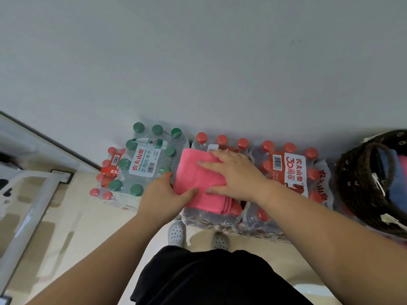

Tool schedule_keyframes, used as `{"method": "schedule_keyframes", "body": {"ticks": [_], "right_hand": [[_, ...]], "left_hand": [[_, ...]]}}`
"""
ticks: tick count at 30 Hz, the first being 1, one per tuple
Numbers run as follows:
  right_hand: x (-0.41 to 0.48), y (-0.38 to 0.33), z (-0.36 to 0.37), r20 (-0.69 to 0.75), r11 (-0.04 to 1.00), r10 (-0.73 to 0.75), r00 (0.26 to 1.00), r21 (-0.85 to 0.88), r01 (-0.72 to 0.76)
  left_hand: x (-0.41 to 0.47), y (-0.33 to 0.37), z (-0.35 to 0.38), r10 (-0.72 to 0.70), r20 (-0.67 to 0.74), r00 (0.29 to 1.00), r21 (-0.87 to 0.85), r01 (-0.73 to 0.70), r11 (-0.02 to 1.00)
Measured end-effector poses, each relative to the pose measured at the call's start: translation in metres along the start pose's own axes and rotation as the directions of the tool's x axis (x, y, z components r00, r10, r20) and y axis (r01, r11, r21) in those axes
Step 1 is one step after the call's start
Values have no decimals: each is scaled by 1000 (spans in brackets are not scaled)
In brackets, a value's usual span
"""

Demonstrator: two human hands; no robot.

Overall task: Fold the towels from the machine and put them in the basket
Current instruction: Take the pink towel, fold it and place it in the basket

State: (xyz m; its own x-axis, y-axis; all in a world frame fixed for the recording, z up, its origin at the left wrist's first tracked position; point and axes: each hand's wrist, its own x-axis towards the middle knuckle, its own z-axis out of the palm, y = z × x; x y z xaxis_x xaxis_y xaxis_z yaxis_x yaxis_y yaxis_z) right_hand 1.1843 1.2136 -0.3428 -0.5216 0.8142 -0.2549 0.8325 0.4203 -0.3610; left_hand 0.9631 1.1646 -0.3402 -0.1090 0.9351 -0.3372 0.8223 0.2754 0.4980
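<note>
Head view, contents as found in front of me.

Item 1: folded pink terry-cloth towel (pixel 198 179), a thick rectangle with layered edges showing at its near right corner. It lies on top of the middle shrink-wrapped pack of red-capped water bottles (pixel 220 142).

Item 2: my left hand (pixel 163 192), gripping the towel's near left edge (thumb on top, fingers along the side).

Item 3: my right hand (pixel 231 175), flat with straight fingers, pressing down on the towel's right half.

Item 4: dark brown woven wicker basket (pixel 352 183), far right, just beside the bottle packs, with blue and pink cloth showing inside.

Item 5: shrink-wrapped pack of green-capped bottles (pixel 143 164), left of the towel, with a smaller red-capped pack (pixel 105 172) just beside it at far left.

Item 6: red-capped pack with a white-and-red label (pixel 290 168), between towel and basket.

Item 7: white perforated clogs (pixel 176 233) on beige floor tiles (pixel 88 227), with black shorts (pixel 209 278) above them.
</note>
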Motion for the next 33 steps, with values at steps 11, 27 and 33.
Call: {"method": "schedule_keyframes", "body": {"ticks": [11,27,33], "right_hand": [[-36,-23,16,-104,944,286,952,-137,-299],[-7,12,-18,21,975,222,975,-11,-222],[-3,15,-26,89,974,225,970,-35,-223]], "left_hand": [[29,21,-4,-10,45,999,48,8,999],[87,51,-30,446,435,782,477,-620,623],[84,56,-28,448,447,774,547,-633,548]]}}
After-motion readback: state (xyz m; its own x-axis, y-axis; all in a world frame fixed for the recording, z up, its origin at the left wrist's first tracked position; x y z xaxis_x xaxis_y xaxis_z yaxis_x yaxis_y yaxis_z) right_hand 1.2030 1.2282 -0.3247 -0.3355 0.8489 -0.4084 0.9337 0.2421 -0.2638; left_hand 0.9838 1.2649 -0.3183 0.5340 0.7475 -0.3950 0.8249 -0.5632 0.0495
